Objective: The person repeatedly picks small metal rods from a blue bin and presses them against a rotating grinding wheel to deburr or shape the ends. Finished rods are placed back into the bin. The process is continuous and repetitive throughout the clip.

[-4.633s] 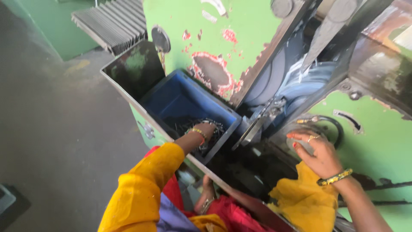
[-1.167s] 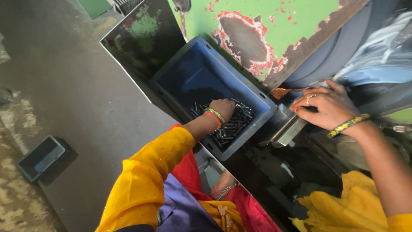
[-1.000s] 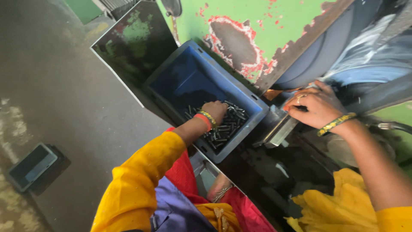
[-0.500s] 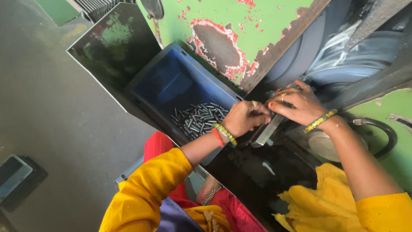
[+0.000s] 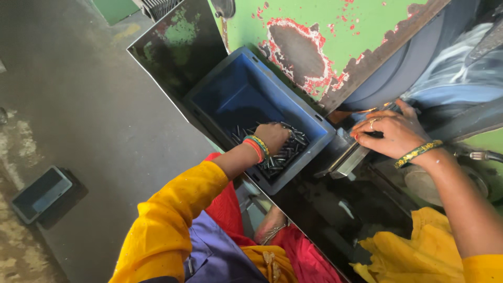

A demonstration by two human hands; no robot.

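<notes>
I am looking down past my yellow sleeve (image 5: pixel 173 220) and the red cloth (image 5: pixel 230 209) over my lap. My left hand (image 5: pixel 271 137) is reaching into the blue plastic bin (image 5: pixel 230 94), its fingers curled down into the heap of small dark metal pins (image 5: pixel 285 152) lying in the bin's near corner; whether they are actually gripping any pins I cannot tell. Bangles are sitting at that wrist. To the right, my right hand (image 5: pixel 390 135) is resting on the dark machine bed just beside a bright metal chute (image 5: pixel 348 157), its fingers bent and spread, pressing on something hidden beneath them. Off to the left, a flat grey rectangular tray (image 5: pixel 39 194) is lying on the concrete floor (image 5: pixel 89 105). Farther back, the green machine panel (image 5: pixel 314 31) is showing red and dark patches where paint has flaked away.
</notes>
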